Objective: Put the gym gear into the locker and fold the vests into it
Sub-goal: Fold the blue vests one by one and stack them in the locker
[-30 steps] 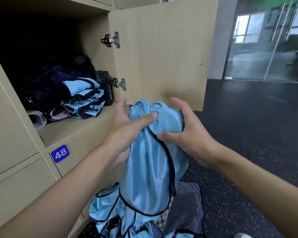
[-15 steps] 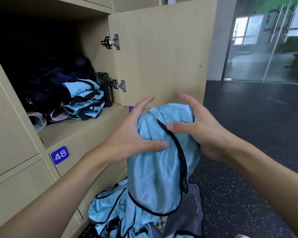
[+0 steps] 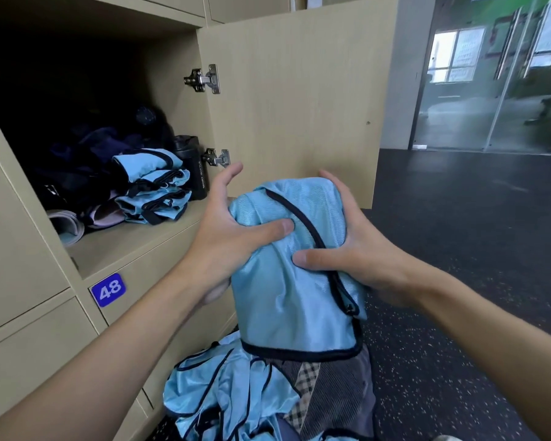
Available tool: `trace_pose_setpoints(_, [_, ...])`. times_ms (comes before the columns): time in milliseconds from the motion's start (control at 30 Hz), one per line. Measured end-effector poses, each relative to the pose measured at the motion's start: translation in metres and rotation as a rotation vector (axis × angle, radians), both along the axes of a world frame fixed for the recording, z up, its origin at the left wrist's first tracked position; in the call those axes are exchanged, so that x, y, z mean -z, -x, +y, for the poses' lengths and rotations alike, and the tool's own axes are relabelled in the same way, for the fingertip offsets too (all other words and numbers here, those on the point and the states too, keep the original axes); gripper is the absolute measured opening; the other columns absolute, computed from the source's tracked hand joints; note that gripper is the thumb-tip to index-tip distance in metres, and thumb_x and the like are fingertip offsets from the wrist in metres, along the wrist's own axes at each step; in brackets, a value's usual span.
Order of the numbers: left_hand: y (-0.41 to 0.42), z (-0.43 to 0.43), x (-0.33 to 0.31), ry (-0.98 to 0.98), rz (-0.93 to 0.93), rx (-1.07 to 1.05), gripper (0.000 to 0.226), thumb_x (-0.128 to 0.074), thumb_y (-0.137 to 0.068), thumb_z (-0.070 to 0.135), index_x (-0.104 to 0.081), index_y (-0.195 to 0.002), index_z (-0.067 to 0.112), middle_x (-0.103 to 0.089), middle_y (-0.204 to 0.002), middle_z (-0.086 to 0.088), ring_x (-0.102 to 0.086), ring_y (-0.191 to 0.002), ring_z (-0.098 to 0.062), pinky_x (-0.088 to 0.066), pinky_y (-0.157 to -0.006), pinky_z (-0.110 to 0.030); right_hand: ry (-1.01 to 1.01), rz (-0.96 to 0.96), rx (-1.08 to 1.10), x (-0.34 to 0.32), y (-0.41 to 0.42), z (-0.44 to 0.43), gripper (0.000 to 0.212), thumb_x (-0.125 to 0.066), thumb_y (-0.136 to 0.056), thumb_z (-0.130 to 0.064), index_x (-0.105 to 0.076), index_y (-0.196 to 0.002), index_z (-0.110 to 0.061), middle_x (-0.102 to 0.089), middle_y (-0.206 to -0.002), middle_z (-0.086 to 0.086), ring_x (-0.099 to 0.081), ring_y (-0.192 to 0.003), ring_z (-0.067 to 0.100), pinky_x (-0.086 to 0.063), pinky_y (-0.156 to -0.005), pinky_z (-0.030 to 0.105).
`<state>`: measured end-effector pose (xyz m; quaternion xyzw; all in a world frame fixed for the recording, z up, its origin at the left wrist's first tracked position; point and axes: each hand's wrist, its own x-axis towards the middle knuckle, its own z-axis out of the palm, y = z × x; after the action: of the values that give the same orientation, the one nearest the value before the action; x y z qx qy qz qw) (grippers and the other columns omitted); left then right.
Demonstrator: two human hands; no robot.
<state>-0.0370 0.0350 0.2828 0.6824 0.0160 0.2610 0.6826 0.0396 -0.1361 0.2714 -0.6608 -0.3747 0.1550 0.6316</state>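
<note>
A light blue vest with black trim [image 3: 296,281] hangs folded between my hands in front of the open locker [image 3: 134,246]. My left hand [image 3: 229,230] grips its left side, thumb pressed across the front. My right hand [image 3: 353,249] grips the right side, thumb on the cloth, fingers wrapped over the top. Inside the locker, a stack of folded blue vests [image 3: 153,186] lies on the shelf beside a black bottle [image 3: 193,167] and dark gear [image 3: 86,160]. More blue vests [image 3: 223,389] lie heaped on the floor below.
The locker door [image 3: 299,97] stands open just behind my hands. A blue tag numbered 48 [image 3: 108,289] marks the closed locker below. Checked and grey cloth [image 3: 328,383] lies with the floor heap. Dark speckled floor [image 3: 458,249] stretches right toward glass doors [image 3: 497,74].
Both hands have lifted the vest higher and folded its top over. My left thumb now lies across the front and my right hand wraps further round the bundle.
</note>
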Motion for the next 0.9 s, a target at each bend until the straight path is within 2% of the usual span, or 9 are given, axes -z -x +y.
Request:
trace_pose_setpoints(167, [-0.006, 0.001, 0.011, 0.103, 0.073, -0.111, 0.091, -0.089, -0.069, 0.013, -0.036, -0.138, 0.042, -0.063, -0.123, -0.004, -0.073, -0.097, -0.021, -0.061, -0.081, -0.044, -0.035, -0.048, 0.103, 0.0, 0.003, 0.006, 0.109, -0.082, -0.074, -0.003, -0.02, -0.142, -0.061, -0.058, -0.127, 0.002, -0.068, -0.105, 0.017, -0.06, -0.079, 0.032])
trace_pose_setpoints(233, [-0.006, 0.002, 0.015, -0.055, 0.058, -0.1, 0.091, -0.091, -0.065, 0.027, -0.037, -0.134, 0.05, -0.055, -0.136, -0.002, -0.065, -0.114, -0.019, -0.056, -0.094, -0.044, -0.061, -0.027, 0.139, 0.0, 0.001, 0.005, 0.101, -0.081, -0.076, -0.001, -0.028, -0.141, -0.056, -0.058, -0.124, 0.006, -0.07, -0.099, 0.019, -0.061, -0.075, 0.033])
trace_pose_setpoints(333, [0.0, 0.002, 0.016, -0.484, 0.029, -0.085, 0.089, -0.089, -0.063, 0.049, -0.037, -0.135, 0.057, -0.022, -0.156, 0.011, -0.028, -0.141, 0.005, -0.031, -0.113, -0.02, -0.134, 0.019, 0.172, -0.001, -0.002, 0.005, 0.082, -0.078, -0.077, 0.003, -0.044, -0.135, -0.046, -0.061, -0.121, 0.006, -0.072, -0.095, 0.017, -0.06, -0.072, 0.03])
trace_pose_setpoints(367, [0.002, 0.003, 0.014, -0.564, 0.041, -0.061, 0.088, -0.085, -0.058, 0.056, -0.04, -0.134, 0.059, -0.009, -0.157, 0.019, -0.015, -0.137, 0.019, -0.024, -0.108, -0.009, -0.154, 0.04, 0.17, -0.001, -0.003, 0.005, 0.076, -0.076, -0.078, 0.004, -0.05, -0.132, -0.042, -0.063, -0.12, 0.006, -0.071, -0.095, 0.018, -0.059, -0.072, 0.029])
trace_pose_setpoints(433, [0.006, 0.007, 0.011, -0.615, 0.097, 0.035, 0.09, -0.084, -0.052, 0.065, -0.045, -0.132, 0.06, -0.001, -0.154, 0.028, -0.007, -0.128, 0.033, -0.021, -0.098, 0.003, -0.177, 0.085, 0.156, -0.003, -0.004, 0.005, 0.067, -0.075, -0.078, 0.005, -0.056, -0.128, -0.037, -0.067, -0.118, 0.005, -0.071, -0.097, 0.019, -0.059, -0.072, 0.03])
trace_pose_setpoints(533, [0.01, 0.015, 0.008, -0.691, 0.17, 0.151, 0.107, -0.086, -0.05, 0.064, -0.037, -0.144, 0.052, -0.017, -0.153, 0.025, -0.017, -0.134, 0.026, -0.024, -0.102, 0.003, -0.183, 0.167, 0.13, -0.005, -0.003, 0.005, 0.061, -0.075, -0.079, 0.003, -0.059, -0.128, -0.029, -0.071, -0.115, 0.005, -0.072, -0.096, 0.02, -0.06, -0.074, 0.031])
trace_pose_setpoints(633, [0.016, 0.014, 0.008, -0.732, 0.186, 0.161, 0.115, -0.095, -0.054, 0.043, -0.033, -0.15, 0.043, -0.034, -0.143, 0.019, -0.032, -0.128, 0.019, -0.03, -0.103, -0.001, -0.168, 0.243, 0.073, -0.009, 0.001, 0.002, 0.057, -0.075, -0.078, -0.002, -0.06, -0.13, -0.021, -0.074, -0.109, 0.005, -0.074, -0.091, 0.021, -0.061, -0.071, 0.031])
trace_pose_setpoints(800, [0.023, 0.016, 0.011, -0.669, 0.077, 0.034, 0.088, -0.088, -0.057, 0.018, -0.052, -0.135, 0.038, -0.06, -0.123, 0.016, -0.058, -0.11, 0.004, -0.047, -0.09, -0.011, -0.067, 0.182, -0.129, -0.017, 0.006, 0.005, 0.046, -0.08, -0.07, -0.009, -0.068, -0.114, -0.013, -0.072, -0.109, 0.017, -0.071, -0.088, 0.025, -0.061, -0.073, 0.037])
trace_pose_setpoints(900, [0.028, 0.023, 0.01, -0.641, 0.034, -0.035, 0.074, -0.084, -0.058, 0.014, -0.058, -0.124, 0.038, -0.065, -0.11, 0.021, -0.063, -0.1, 0.001, -0.049, -0.082, -0.011, 0.01, 0.166, -0.252, -0.021, 0.0, 0.007, 0.065, -0.083, -0.065, -0.016, -0.059, -0.126, -0.019, -0.072, -0.114, 0.008, -0.071, -0.097, 0.023, -0.059, -0.073, 0.032])
